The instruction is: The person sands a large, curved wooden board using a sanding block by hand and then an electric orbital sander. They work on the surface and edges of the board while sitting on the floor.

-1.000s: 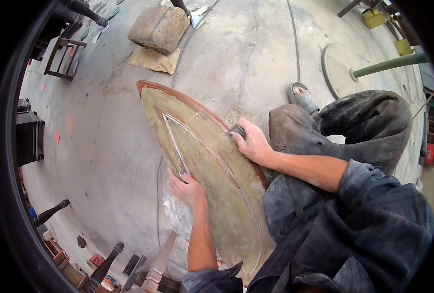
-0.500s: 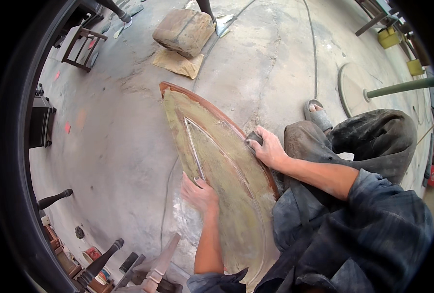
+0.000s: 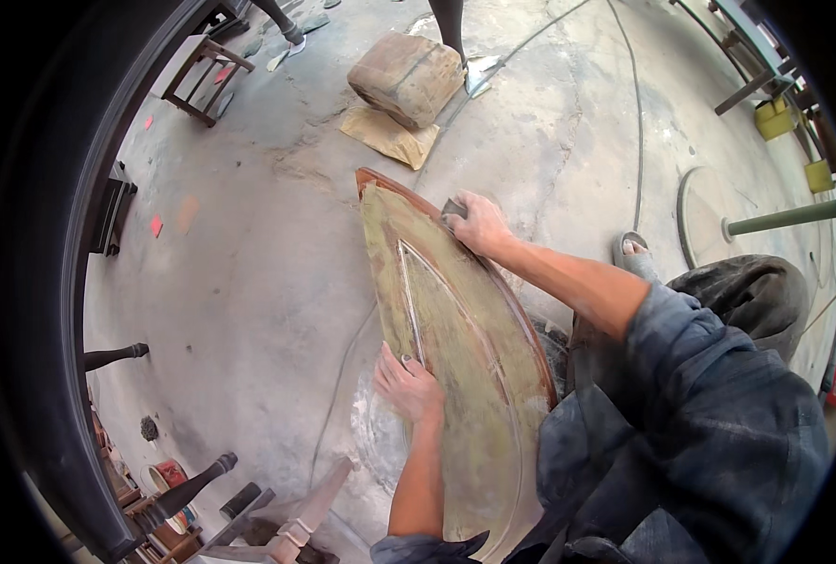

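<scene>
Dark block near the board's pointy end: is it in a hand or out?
In a hand: the right hand has its fingers around the dark block, at the board's edge.

Qty: 2 bare, dusty hands [image 3: 410, 385] [image 3: 477, 226]; 1 long pointed olive & red-brn wooden panel [image 3: 465, 395]; 1 sm. dk-gry block [image 3: 453, 209]; 1 lg. brn boxy lump [image 3: 407, 80]; 1 flat tan paper-like sheet [image 3: 388, 138]; 2 yel-grn boxy tubs [image 3: 773, 119] [image 3: 820, 176]; 1 straight grn pole [image 3: 789, 220].

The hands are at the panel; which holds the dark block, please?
The right hand, with the block at the reddish-brown edge; the left hand shows none.
</scene>
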Motion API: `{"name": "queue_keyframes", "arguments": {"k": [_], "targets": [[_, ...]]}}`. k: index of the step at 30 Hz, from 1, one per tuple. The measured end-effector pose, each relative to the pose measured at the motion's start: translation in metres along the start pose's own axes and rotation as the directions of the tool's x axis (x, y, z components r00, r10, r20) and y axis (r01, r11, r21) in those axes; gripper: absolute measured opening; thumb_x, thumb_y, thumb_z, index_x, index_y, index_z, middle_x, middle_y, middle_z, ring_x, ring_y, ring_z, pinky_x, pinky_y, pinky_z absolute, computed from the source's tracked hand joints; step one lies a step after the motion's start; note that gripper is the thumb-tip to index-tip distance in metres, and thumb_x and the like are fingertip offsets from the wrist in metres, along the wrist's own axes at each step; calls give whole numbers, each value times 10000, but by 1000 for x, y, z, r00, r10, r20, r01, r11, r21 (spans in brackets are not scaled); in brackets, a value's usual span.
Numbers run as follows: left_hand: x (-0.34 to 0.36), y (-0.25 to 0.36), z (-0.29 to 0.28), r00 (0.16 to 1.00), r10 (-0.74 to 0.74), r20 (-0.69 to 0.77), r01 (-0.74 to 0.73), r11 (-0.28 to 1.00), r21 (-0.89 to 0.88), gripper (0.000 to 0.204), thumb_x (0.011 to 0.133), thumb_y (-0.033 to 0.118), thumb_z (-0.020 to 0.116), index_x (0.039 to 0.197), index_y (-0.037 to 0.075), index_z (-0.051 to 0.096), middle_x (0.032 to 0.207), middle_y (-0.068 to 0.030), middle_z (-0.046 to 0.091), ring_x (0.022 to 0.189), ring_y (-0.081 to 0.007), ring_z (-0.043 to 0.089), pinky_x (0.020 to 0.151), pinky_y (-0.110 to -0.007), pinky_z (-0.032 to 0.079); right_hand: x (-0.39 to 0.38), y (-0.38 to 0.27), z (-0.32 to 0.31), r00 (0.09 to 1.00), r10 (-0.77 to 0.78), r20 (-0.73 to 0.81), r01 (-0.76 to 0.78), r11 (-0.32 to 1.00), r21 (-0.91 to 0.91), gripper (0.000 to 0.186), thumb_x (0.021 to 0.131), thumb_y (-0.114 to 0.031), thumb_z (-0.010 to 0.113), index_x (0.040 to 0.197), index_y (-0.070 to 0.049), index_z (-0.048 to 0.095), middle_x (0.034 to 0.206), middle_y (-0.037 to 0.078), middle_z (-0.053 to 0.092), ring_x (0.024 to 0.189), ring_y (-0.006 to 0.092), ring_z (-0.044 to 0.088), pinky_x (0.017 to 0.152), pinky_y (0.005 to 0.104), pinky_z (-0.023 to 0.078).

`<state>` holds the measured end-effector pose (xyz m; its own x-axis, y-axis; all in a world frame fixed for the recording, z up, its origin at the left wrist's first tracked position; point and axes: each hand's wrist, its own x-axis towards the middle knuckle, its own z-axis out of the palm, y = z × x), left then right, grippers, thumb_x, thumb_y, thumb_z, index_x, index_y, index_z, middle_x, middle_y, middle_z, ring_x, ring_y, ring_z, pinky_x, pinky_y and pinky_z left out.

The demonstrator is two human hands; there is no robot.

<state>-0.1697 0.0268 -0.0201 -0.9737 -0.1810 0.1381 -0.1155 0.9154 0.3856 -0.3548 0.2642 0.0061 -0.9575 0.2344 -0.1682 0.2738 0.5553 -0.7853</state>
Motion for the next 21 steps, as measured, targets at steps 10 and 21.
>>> {"name": "queue_keyframes", "arguments": {"k": [10,21], "targets": [[1,-1,-5,996,-51,70,53,998,-21,530,947,158,502,1434,-52,479,1380,-243,566,1312,-403,469,1134,-526,314,23,-1,7,998,-32,62,30,999,25,235,850,-195,680,982,-2,655,964,274,699,966,433,677,857,480,523],[5,1,-7,999,-29,27,29,1000,-9,522,933,154,530,1411,-54,498,1350,-248,575,1270,-416,489,1118,-539,333,78,-28,34,993,-54,102,49,998,45,202,827,-162,671,966,-15,673,935,261,710,911,379,703,818,456,536]]}}
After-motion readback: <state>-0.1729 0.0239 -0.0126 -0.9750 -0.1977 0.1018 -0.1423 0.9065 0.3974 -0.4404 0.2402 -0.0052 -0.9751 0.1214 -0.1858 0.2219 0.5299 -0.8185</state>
